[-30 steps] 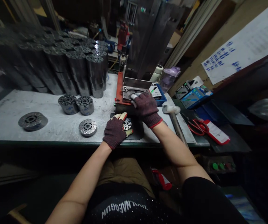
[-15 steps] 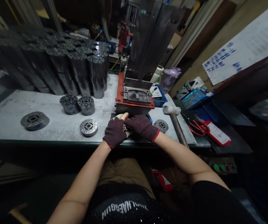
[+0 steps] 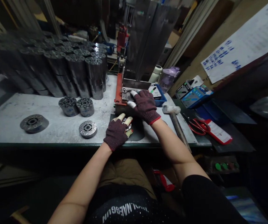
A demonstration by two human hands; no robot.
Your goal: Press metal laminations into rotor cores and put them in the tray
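Both my hands wear dark maroon knit gloves with pale fingertips. My left hand (image 3: 117,132) is around a slotted round metal core (image 3: 127,124) on a dark mat (image 3: 137,132) at the bench's front edge. Its thumb and fingers rest at the core's sides and cover much of it. My right hand (image 3: 145,105) reaches over the orange-framed metal fixture (image 3: 118,93), fingers stretched out and apart on its top plate. Whether a small piece lies under those fingertips is hidden. Left of my left hand lies another slotted core (image 3: 88,129).
Two thicker cores (image 3: 85,106) and a tilted stack (image 3: 34,123) stand to the left, before rows of tall core stacks (image 3: 95,77). On the right are a mallet (image 3: 171,109), red-handled scissors (image 3: 198,127), a blue tray (image 3: 160,101) and a purple bottle (image 3: 170,77).
My right hand has left the core beside my left hand and moved up and forward onto the fixture. My left hand stays at the core, which now shows more between its fingers.
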